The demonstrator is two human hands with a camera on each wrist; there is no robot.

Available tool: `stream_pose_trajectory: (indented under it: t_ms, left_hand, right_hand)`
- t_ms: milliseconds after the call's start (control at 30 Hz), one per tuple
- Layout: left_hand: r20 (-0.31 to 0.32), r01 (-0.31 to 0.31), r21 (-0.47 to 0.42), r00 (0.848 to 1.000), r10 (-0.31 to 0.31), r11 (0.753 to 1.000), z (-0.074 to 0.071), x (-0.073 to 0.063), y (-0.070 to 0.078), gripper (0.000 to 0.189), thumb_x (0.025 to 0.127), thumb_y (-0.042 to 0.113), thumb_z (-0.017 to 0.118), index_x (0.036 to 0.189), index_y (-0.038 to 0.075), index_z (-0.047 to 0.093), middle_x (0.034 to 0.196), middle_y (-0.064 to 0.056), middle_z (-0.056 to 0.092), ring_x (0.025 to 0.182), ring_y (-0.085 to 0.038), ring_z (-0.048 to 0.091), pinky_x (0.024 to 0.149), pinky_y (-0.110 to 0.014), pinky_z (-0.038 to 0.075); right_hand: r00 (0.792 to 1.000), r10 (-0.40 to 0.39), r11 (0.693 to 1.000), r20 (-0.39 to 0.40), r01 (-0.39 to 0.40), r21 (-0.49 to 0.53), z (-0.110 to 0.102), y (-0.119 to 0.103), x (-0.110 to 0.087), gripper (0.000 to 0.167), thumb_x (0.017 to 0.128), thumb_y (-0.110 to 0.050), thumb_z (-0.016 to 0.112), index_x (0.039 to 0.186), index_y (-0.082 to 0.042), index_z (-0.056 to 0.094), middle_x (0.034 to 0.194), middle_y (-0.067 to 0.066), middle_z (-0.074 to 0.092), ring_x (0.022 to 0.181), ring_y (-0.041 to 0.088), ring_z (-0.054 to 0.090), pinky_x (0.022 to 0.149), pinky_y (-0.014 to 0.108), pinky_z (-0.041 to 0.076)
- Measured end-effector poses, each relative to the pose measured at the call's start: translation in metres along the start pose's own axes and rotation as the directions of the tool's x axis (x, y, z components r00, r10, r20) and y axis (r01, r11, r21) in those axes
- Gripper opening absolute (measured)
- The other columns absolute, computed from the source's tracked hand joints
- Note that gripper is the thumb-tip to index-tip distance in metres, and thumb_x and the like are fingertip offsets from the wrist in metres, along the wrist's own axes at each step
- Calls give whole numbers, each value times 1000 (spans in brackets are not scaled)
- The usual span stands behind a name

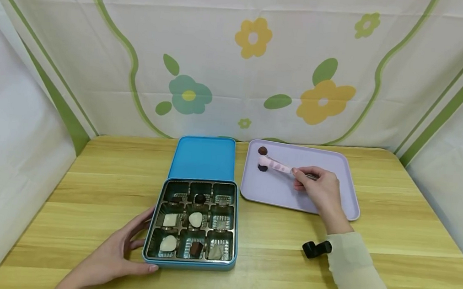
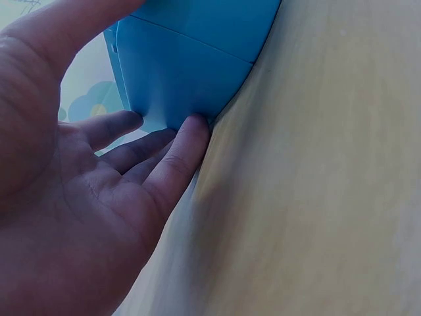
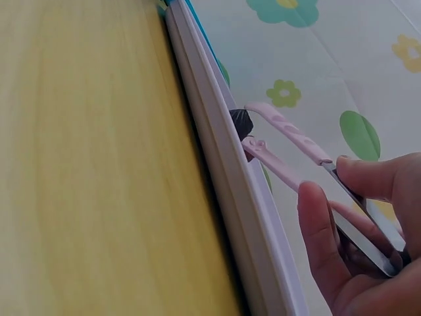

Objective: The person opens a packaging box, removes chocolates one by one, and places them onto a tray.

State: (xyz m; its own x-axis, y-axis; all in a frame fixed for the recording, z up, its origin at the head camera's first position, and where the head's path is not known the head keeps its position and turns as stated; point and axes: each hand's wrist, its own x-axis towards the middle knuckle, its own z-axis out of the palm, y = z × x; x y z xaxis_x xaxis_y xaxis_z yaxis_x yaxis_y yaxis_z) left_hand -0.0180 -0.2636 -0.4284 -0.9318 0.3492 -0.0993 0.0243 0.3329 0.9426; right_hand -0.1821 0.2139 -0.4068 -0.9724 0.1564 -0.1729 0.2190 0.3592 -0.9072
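Observation:
My right hand (image 1: 321, 190) holds small metal tongs (image 1: 278, 165) with pink patterned tips, slanting over the lilac tray (image 1: 300, 203). Their arms stand apart in the right wrist view, the tips beside a dark chocolate (image 3: 241, 124). A brown round chocolate (image 1: 262, 150) lies just beyond them on the tray. My left hand (image 1: 112, 253) rests against the near left corner of a blue tin (image 1: 204, 267), thumb at its front, fingertips on its side. Inside, a sectioned insert holds white, brown and black chocolates, among them a white heart-shaped one (image 1: 195, 220).
The tin's blue lid (image 1: 203, 158) lies flat behind it, left of the tray. A small black object (image 1: 316, 249) sits on the wooden table (image 1: 271, 258) beside my right sleeve. A flowered cloth (image 1: 224, 33) hangs behind the table, with pale cloth at both sides.

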Motion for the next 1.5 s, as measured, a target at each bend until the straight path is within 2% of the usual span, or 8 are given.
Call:
stream_pose_trajectory:
  t_ms: [367,700,900,1067,1167,1267,1367,1500]
  left_hand:
    - [-3,12,11,1000,-12,1000,-1,0,0,117,80,16,96,172,27,24,176,-23,27,140,18,42,110,-17,52]
    - [30,53,-52,998,-52,997,-1,-1,3,118,83,12,93,174,25,19,175,-25,25,136,10,51,108,-16,52]
    - [21,49,-35,999,-48,998,0,-1,3,118,82,13,94,173,27,20,175,-25,27,137,12,50,108,-16,52]
    - [7,40,-19,999,-40,999,0,-1,3,118,81,15,95,173,28,22,175,-24,27,138,16,45,109,-17,52]
    - [4,18,-13,1000,-18,1000,0,-1,3,118,81,15,95,173,26,22,175,-25,27,139,18,43,109,-16,52]
    - [6,-1,-11,1000,1,1000,0,-1,2,118,81,14,95,173,26,22,175,-26,27,139,17,43,109,-16,52]
    - [3,10,-5,1000,-10,1000,0,0,1,118,80,15,96,173,28,23,175,-25,27,139,17,43,110,-16,51]
    - [0,16,-5,1000,-16,1000,-1,0,0,119,80,15,96,173,27,23,174,-24,28,139,17,44,110,-16,51]
  right_hand:
    - [996,-86,989,-26,82,-121,-11,-7,-4,45,99,-40,78,128,-5,77,109,18,82,70,2,76,70,15,60]
    - [994,-108,984,15,109,-139,-8,-7,-6,40,101,-34,77,125,-2,76,108,22,81,70,5,77,73,27,66]
    - [991,-132,980,-7,129,-152,-7,-11,-9,41,101,-38,77,124,-5,78,106,20,82,70,5,77,70,21,63]
    - [979,-204,971,-7,202,-131,-8,-22,-18,43,99,-44,79,123,-9,79,110,21,82,72,4,77,72,20,62]
    - [960,-277,955,38,280,-98,-5,-32,-26,37,99,-38,80,121,-8,79,110,22,81,72,6,78,73,24,65]
    - [916,-390,917,95,396,-47,0,-40,-35,26,99,-24,81,116,-4,79,102,23,81,71,8,77,70,27,66]
    - [864,-478,875,157,484,-6,6,-45,-44,17,98,-14,81,111,-4,80,95,23,80,70,11,76,66,29,66]
    - [823,-509,849,252,528,-11,12,-51,-55,14,96,-17,83,109,-12,82,90,15,79,68,15,75,61,26,61]
